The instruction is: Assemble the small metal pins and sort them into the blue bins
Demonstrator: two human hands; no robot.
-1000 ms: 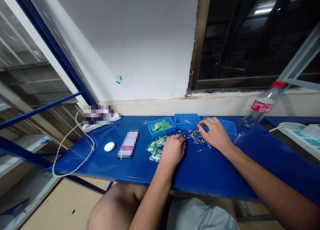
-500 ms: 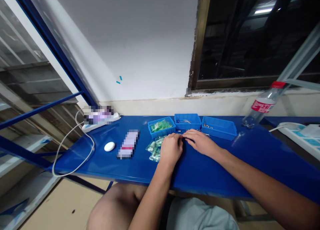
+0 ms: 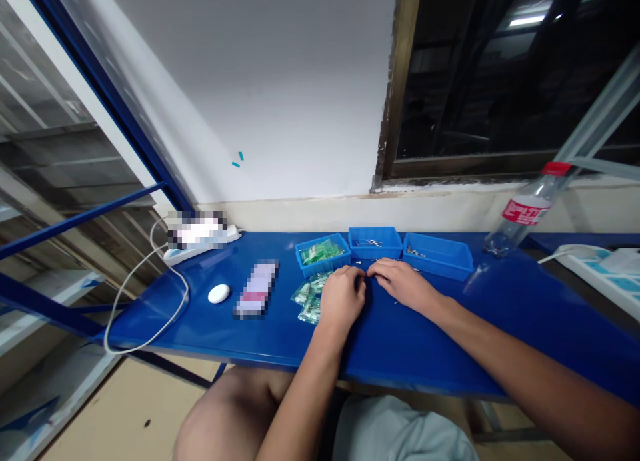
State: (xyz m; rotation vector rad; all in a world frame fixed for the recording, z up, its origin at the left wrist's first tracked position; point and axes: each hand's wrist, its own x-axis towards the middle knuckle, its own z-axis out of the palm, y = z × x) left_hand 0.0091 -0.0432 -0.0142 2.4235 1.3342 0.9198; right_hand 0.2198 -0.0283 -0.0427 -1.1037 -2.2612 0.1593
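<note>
My left hand [image 3: 343, 293] rests on the blue table with its fingers curled and closed. Close on its right, my right hand [image 3: 400, 281] bends its fingers toward it, fingertips pressed together. Whatever lies between the fingers is too small or hidden to name. Several small clear-and-green packets [image 3: 309, 299] are piled against the left side of my left hand. Just beyond the hands stand a blue tray of green packets [image 3: 323, 251], a blue tray with thin metal pieces [image 3: 374, 243] and a blue tray with small metal parts [image 3: 440, 257].
A blurred-out phone [image 3: 256, 287] and a white oval object [image 3: 219, 293] lie to the left. At the back left is a power strip [image 3: 233, 235] with a cable. A red-capped plastic bottle [image 3: 525, 211] stands back right, and another white strip [image 3: 590, 274] lies farther right.
My right hand has shifted slightly right, widening the small gap between the fingertips. A tiny piece now shows on the table beneath it. My left hand stays nearly still.
</note>
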